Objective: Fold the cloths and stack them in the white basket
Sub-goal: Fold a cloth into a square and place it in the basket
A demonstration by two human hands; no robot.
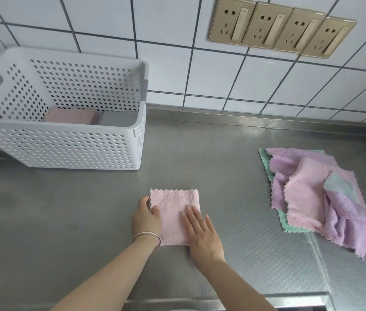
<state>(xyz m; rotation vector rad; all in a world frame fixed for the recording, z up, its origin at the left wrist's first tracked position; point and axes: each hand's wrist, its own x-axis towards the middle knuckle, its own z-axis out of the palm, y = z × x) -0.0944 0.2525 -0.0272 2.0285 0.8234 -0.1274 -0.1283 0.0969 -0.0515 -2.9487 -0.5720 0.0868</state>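
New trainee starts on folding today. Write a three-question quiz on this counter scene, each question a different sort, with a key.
1. True or false: the white basket is empty.
2. Multiple choice: where is the unfolded pile? A) in the basket B) on the counter, to the person's right C) under both hands
3. Fill in: the right hand lies flat on the ____ cloth, while the left hand grips its edge.

Key: 1 false, a folded pink cloth lies inside; 2 B; 3 pink.
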